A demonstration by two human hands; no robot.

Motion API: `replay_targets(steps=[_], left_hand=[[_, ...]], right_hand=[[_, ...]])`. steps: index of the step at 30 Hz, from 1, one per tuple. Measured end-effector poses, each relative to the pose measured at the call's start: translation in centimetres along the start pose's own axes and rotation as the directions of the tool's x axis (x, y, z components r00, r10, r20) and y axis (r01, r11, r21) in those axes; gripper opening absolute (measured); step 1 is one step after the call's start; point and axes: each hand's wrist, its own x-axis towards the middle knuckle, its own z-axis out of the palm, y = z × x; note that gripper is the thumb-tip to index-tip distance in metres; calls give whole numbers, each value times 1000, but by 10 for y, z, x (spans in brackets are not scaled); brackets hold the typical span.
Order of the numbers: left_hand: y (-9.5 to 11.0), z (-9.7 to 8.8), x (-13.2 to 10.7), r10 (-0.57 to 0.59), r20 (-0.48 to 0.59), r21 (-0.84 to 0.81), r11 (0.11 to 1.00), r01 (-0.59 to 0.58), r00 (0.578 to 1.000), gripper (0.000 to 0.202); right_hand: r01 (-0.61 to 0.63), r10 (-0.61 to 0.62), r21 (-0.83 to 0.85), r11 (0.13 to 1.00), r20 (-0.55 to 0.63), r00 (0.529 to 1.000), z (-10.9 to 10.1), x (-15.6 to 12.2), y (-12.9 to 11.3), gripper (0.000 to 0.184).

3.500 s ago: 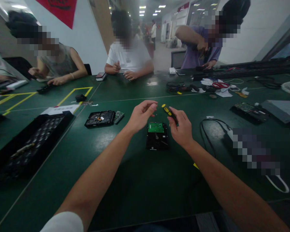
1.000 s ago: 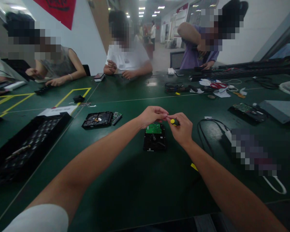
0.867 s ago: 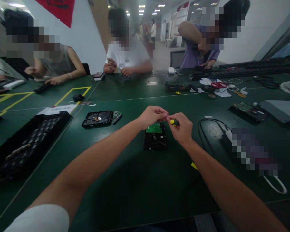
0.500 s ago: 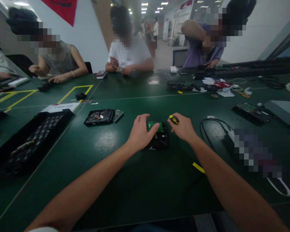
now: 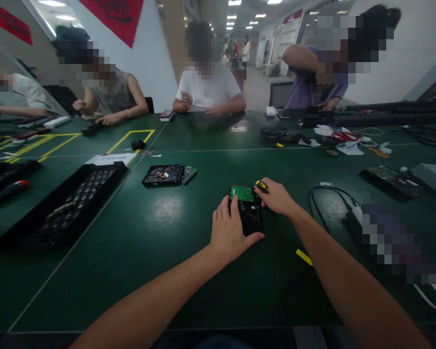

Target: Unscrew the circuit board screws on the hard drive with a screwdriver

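Observation:
A black hard drive with a green circuit board on its far half lies flat on the dark green table. Across its left side rests my left hand, fingers against the drive and the board's left edge, thumb along the near edge, gripping it. My right hand is closed around a screwdriver with a yellow and black handle, at the drive's upper right corner. The screwdriver's tip is hidden, so whether it touches the drive cannot be made out.
To the left lie an opened drive case, a loose circuit board and a long black tray. Another drive and a cable are at the right. A yellow tag lies near my right forearm. Several people sit opposite.
My left hand has come back from over the circuit board to the drive's left and near edges. My right hand with the screwdriver is closer to the drive. The view has shifted.

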Motion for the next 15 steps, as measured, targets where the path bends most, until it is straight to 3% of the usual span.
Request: replay_targets(steps=[8, 15], left_hand=[[-7, -1, 0, 35, -30, 3, 999, -35, 999, 115], [-8, -5, -1, 69, 7, 6, 998, -69, 998, 121]], right_hand=[[15, -25, -93, 996, -110, 994, 8, -9, 0, 2], [38, -85, -258, 965, -175, 981, 14, -11, 5, 12]])
